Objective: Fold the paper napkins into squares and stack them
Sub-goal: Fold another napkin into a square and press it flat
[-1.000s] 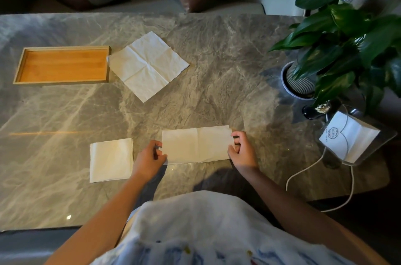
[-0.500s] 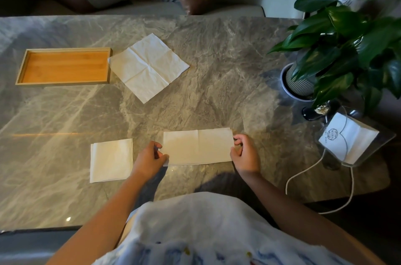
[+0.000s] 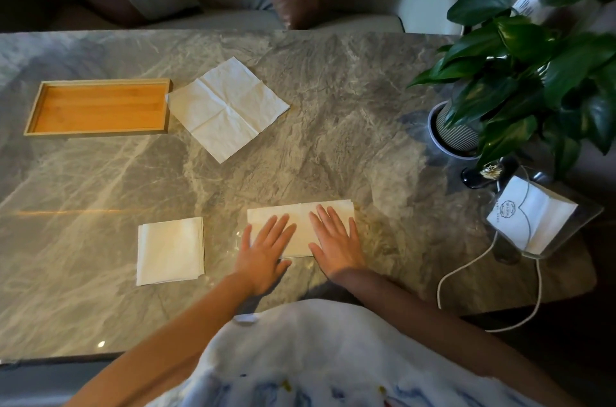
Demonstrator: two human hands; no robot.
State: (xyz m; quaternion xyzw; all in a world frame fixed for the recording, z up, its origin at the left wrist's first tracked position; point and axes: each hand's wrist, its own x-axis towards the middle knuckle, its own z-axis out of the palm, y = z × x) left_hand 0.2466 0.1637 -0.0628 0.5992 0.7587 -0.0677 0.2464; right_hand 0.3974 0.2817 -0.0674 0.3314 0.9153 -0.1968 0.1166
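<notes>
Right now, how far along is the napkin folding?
Done: the square napkin on the left is fully folded. In hand: the half-folded napkin lies pressed flat under the left hand and right hand. Left: its second fold, the open napkin beside the wooden tray, then stacking all three.

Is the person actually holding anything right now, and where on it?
Nothing is gripped. The left hand and right hand lie flat, fingers straight, on top of the half-folded napkin.
</notes>
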